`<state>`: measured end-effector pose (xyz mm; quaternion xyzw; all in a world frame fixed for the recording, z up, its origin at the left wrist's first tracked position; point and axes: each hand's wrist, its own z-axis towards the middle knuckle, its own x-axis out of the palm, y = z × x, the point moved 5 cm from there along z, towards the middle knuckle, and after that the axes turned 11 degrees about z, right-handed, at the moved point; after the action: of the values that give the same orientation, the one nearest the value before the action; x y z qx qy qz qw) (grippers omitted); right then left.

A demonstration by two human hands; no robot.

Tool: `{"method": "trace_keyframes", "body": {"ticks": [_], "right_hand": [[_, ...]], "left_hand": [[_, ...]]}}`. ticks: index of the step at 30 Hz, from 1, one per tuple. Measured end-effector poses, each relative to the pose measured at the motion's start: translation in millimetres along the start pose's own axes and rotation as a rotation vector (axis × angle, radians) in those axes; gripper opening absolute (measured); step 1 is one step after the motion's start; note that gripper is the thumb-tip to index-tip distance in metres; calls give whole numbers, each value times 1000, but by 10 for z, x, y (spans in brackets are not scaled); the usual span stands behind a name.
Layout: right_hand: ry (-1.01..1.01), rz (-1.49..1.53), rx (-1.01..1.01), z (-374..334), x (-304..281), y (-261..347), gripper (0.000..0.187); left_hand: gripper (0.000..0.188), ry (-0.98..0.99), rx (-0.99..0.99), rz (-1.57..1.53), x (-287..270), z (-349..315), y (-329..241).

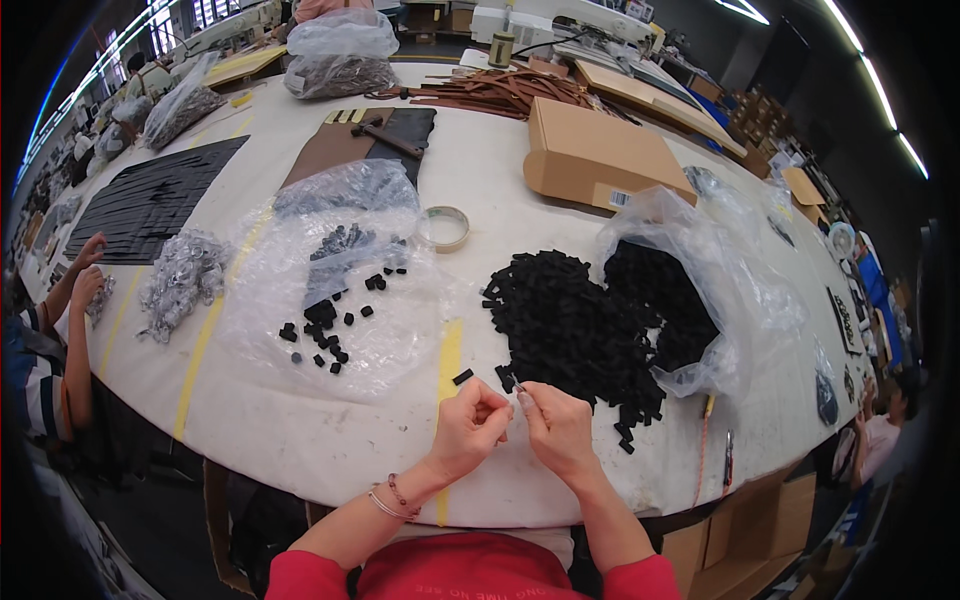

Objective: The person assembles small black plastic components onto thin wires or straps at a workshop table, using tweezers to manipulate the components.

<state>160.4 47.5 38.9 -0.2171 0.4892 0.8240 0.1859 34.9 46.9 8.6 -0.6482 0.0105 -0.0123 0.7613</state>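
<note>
My left hand is closed in a pinch above the near part of the table. Whatever its fingertips hold is too small to make out. Right beside it, my right hand grips a small thin metal-tipped tool, mostly hidden by the fingers. A single black rectangular piece lies just past my left hand. Beyond my right hand spreads a big heap of similar black pieces, reaching up to a clear plastic bag with more inside.
Small black cubes lie on a clear plastic sheet at left. A tape roll, a cardboard box and brown strips are farther back. A cord with a yellow end lies at right. Another person's hands work at far left.
</note>
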Motion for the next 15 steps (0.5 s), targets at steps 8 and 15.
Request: {"method": "trace_keyframes", "body": {"ticks": [8,15], "right_hand": [[128,-301,-226,-59,-2,193,14],[-9,-179,-186,-84,14,261,16]], "left_hand": [[25,358,-547,-412,82,62,211],[36,447,-752,-818,144,-113,136]]}}
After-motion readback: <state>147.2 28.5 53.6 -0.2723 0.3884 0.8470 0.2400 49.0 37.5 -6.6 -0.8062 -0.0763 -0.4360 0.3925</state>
